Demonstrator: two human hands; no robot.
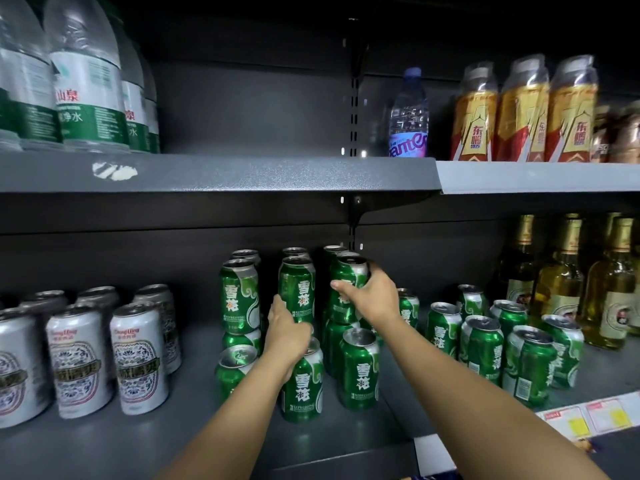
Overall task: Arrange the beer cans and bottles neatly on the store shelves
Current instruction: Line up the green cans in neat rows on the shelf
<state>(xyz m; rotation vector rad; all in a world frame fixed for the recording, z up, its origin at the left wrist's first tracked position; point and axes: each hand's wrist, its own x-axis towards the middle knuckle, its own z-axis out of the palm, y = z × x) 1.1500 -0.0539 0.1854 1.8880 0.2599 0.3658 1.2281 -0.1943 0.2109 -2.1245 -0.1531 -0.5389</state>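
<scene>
hidden: lower layer of the green stack was mostly covered by your forearms and the front cans; couldn't count it. Left-hand fingertips were out of sight behind the cans. Far-right items on the upper shelf were blurred, couldn't read them.
water bottles (83,74): upper shelf, far left, green labels, leftmost one cut by the frame edge.
silver cans (136,355): lower shelf (114,441), left, upright, grouped in rows, well apart from the green ones.
green stack (239,296): middle of the lower shelf, two layers, upper cans sat on lower ones; three front cans stood just ahead of it.
left hand (289,341): you had it reached in between the middle stacked can and the middle front can (303,386), back of hand up, fingers curled down over that front can's top; couldn't tell how firmly it gripped.
right hand (370,297): you had it wrapped round the top right can (348,271) of the stack, thumb across the front, fingers clamped round the far side; can upright on the one below.
purple bottle (408,116): alone on the upper shelf, near the upright post.
gold bottles (523,112): upper right shelf, three in a row, touching.
loose green cans (485,341): lower shelf, right of your right arm, upright, unevenly spaced.
glass bottles (557,271): lower shelf, far right, gold foil necks, behind the loose cans.
price tags (588,417): on the shelf edge, bottom right, text unreadable.
</scene>
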